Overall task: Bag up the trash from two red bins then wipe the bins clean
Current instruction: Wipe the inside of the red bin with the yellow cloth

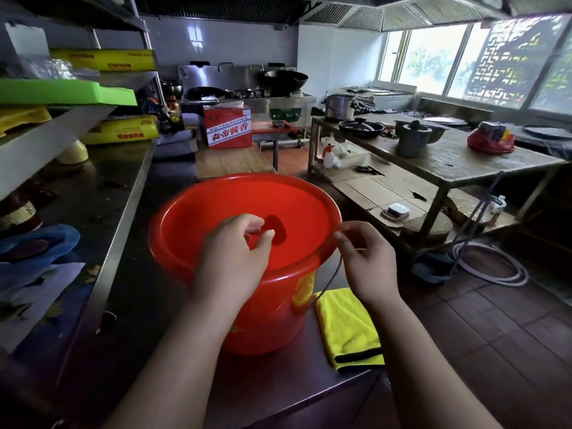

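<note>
Head view: left hand (230,258) curled over red bin (247,212) rim, right hand (366,261) fingers pinching rim (yellow cloth (348,329) beside base)

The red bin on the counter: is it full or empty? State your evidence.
Empty, as far as visible: the red bin shows only bare red walls inside; the left hand hides part.
</note>
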`<act>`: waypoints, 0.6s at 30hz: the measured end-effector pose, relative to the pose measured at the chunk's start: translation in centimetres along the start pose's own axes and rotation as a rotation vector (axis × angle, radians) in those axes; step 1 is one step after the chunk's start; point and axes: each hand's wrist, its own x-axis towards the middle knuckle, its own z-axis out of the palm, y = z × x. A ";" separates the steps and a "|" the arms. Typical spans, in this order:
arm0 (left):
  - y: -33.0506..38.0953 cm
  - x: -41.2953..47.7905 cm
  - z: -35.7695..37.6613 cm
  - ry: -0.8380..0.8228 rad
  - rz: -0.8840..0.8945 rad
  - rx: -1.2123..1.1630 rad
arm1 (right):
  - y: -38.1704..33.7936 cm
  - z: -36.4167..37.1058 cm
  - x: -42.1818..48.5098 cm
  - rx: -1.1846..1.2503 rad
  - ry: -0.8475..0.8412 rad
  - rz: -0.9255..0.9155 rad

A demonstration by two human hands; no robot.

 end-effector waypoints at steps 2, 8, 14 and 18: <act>1.8 -1.3 1.7 -0.043 0.056 -0.100 | 1.0 -1.3 -1.5 0.062 0.032 0.037; 3.4 -5.6 8.6 -0.353 0.122 -0.224 | 6.4 -5.5 -5.5 0.000 0.036 0.229; -1.0 -9.4 16.6 -0.684 -0.049 -0.050 | 11.1 -8.9 -7.9 -0.202 0.008 0.419; -3.2 -10.5 19.7 -0.783 -0.104 0.097 | 13.6 -9.1 -8.5 -0.347 -0.085 0.517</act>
